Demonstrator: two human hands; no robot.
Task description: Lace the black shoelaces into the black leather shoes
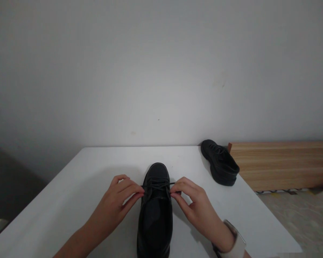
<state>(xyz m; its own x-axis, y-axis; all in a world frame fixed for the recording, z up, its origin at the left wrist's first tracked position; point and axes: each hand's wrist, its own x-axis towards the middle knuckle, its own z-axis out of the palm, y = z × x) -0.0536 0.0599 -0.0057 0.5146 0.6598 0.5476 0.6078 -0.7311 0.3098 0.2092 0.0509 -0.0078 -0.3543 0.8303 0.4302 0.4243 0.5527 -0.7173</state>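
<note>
A black lace-up shoe (155, 222) stands on the white table with its toe pointing away from me and its opening towards me. Its black shoelace (158, 185) crosses over the tongue and runs out to both sides. On the left side, my left hand (123, 195) pinches the lace between thumb and fingertips, close to the eyelets. My right hand (191, 199) pinches the lace on the opposite side in the same way, with a watch on that wrist. Both hands are closed at the fingertips, level with the laced part.
The other black shoe (222, 163) sits at the table's far right edge, toe towards the wall. Behind the white table (70, 200) rises a pale wall (156, 79). A wood-grain board (282, 165) lies beyond the right edge, above the floor.
</note>
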